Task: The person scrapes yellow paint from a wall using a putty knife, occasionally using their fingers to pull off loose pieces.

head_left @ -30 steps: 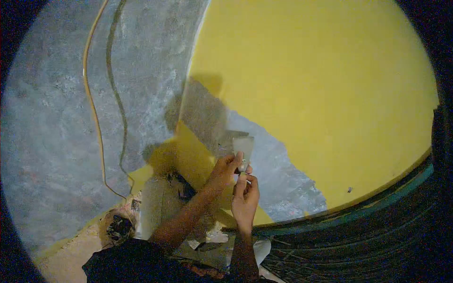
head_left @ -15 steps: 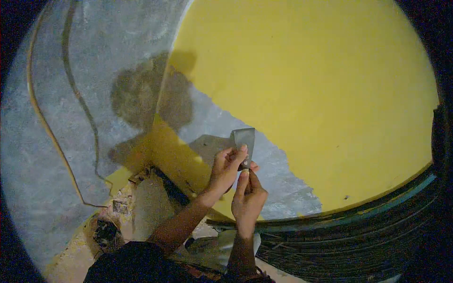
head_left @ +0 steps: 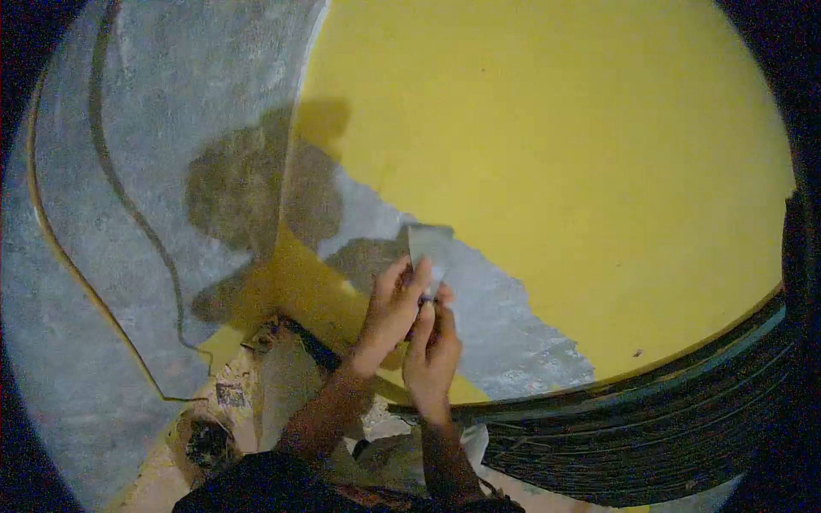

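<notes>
A putty knife with a flat grey blade points up and away from me in front of the wall. My left hand is closed on it, thumb laid over the lower blade. Just below and to the right, my right hand pinches its handle end, which the fingers mostly hide. Behind the blade, a bare grey patch borders the yellow wall surface. Shadows of my head and hands fall across both colours.
A thin yellowish cable hangs down the grey wall at left. Stacked dark, ribbed material curves along the lower right. A paint-spattered ledge holds a dark round object. Pale sheeting lies below my hands.
Both hands and the putty knife have shifted slightly left in view, and the blade is now blurred. The view itself has moved a little. The grip looks much the same.
</notes>
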`<state>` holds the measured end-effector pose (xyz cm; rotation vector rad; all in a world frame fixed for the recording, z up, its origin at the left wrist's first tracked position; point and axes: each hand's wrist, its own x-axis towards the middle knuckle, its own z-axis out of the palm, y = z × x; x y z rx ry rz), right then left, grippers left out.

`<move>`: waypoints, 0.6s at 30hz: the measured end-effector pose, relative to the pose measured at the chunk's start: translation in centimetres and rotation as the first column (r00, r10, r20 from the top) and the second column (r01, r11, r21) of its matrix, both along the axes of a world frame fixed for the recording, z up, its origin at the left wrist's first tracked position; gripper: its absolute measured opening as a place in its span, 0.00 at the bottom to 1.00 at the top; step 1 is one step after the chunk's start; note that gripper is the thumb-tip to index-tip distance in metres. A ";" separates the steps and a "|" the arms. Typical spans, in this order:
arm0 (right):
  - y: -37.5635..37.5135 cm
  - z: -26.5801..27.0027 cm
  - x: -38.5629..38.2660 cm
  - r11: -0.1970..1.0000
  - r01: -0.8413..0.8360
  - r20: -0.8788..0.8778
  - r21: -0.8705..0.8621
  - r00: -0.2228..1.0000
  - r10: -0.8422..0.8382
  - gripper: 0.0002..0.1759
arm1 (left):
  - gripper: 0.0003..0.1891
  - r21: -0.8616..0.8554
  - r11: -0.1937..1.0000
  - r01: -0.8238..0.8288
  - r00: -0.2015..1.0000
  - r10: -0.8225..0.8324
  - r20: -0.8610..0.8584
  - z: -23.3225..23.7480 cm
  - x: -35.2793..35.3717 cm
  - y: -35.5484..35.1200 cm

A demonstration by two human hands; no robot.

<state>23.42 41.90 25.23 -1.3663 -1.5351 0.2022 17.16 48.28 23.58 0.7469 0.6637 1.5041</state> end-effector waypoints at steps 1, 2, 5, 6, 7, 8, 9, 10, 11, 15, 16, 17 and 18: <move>-0.5 -2.0 0.5 0.995 -0.006 -0.100 -0.101 0.995 -0.004 0.19 | 0.19 -0.007 0.999 0.040 0.998 -0.041 -0.057 -1.0 0.3 0.1; -0.8 -2.7 0.4 0.979 -0.021 -0.197 -0.204 0.980 -0.020 0.19 | 0.20 0.000 0.997 0.082 0.992 -0.081 -0.096 0.3 -0.1 -0.8; -1.0 -4.0 -0.3 0.995 0.047 -0.221 -0.086 0.973 -0.065 0.16 | 0.20 0.019 0.995 0.100 0.966 -0.092 -0.240 -0.4 0.1 -0.8; -0.9 -4.1 -0.3 0.994 0.050 -0.222 -0.095 0.973 -0.070 0.16 | 0.20 0.009 0.995 0.103 0.966 -0.098 -0.240 -0.2 0.0 -0.7; -0.7 -4.1 -0.3 0.995 0.046 -0.219 -0.084 0.974 -0.064 0.15 | 0.21 0.033 0.989 0.143 0.962 -0.131 -0.239 0.1 -0.3 -0.4; -0.4 -4.0 -0.2 0.997 0.041 -0.218 -0.069 0.974 -0.055 0.15 | 0.22 0.061 0.981 0.182 0.957 -0.163 -0.240 0.6 -0.5 -0.1; -0.2 -3.7 -0.3 0.997 0.039 -0.221 -0.069 0.974 -0.053 0.15 | 0.22 0.061 0.982 0.180 0.957 -0.161 -0.243 1.1 -0.7 0.0; -0.2 -3.2 -0.5 0.995 0.046 -0.201 -0.089 0.978 -0.063 0.14 | 0.22 0.049 0.981 0.185 0.956 -0.169 -0.238 1.5 -0.8 0.2; -0.1 -2.8 -0.6 0.992 0.055 -0.181 -0.110 0.981 -0.075 0.14 | 0.23 0.036 0.981 0.192 0.956 -0.179 -0.234 1.8 -0.8 0.3; 0.4 -2.4 -1.2 0.995 0.031 -0.234 -0.098 0.971 -0.054 0.14 | 0.23 0.032 0.980 0.196 0.962 -0.186 -0.200 2.1 -1.1 0.9; 0.4 -2.4 -1.3 0.995 0.029 -0.243 -0.094 0.969 -0.051 0.14 | 0.23 0.021 0.979 0.203 0.956 -0.193 -0.219 2.4 -1.3 0.8; 0.3 -2.4 -1.3 0.995 0.032 -0.252 -0.091 0.966 -0.054 0.14 | 0.23 0.007 0.977 0.214 0.949 -0.206 -0.238 2.5 -1.3 0.6; 0.3 -2.5 -1.1 0.995 0.040 -0.254 -0.093 0.965 -0.062 0.14 | 0.23 0.006 0.975 0.222 0.947 -0.214 -0.239 2.4 -1.1 0.7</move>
